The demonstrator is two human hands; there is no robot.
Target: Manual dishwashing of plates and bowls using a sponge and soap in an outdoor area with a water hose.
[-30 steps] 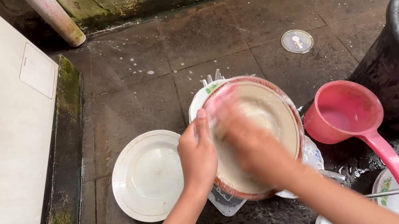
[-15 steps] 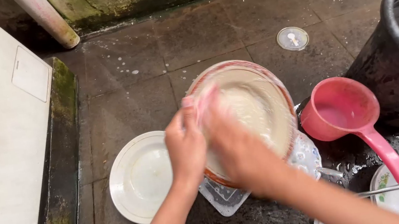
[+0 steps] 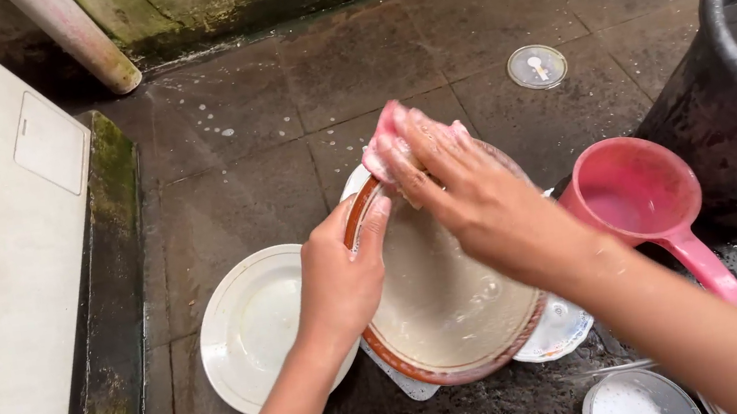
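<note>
1. Since the earlier frame, right hand [image 3: 482, 201] has carried the pink sponge [image 3: 391, 149] up to the bowl's far rim.
2. Left hand [image 3: 340, 277] clamps the brown-rimmed bowl [image 3: 444, 311] at its left edge, tilted, at frame centre.
3. Right grip is closed around the sponge.
4. Bowl's inside looks soapy and unrinsed; a white plate [image 3: 247, 332] lies at lower left, a pink dipper [image 3: 643, 199] at right.
</note>
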